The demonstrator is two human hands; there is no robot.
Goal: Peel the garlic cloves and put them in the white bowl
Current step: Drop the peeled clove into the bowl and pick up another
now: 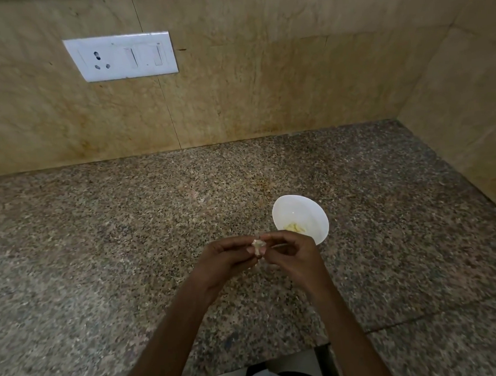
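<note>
Speckled granite is making up the countertop (101, 253), which is meeting a beige stone wall (263, 72) along its far edge and another on the right, forming a far-right corner. The 2 hands are meeting above the middle of the counter, toward its near edge. The left hand (224, 258) and the right hand (292, 257) are both pinching 1 garlic clove (257, 245) between their fingertips, its papery skin showing pale. The white bowl (300, 214) is sitting on the counter just beyond the right hand, partly hidden by it, and is holding a few pale yellow peeled cloves (295, 228). A white switch plate (120, 56) is sitting on the far wall.
</note>
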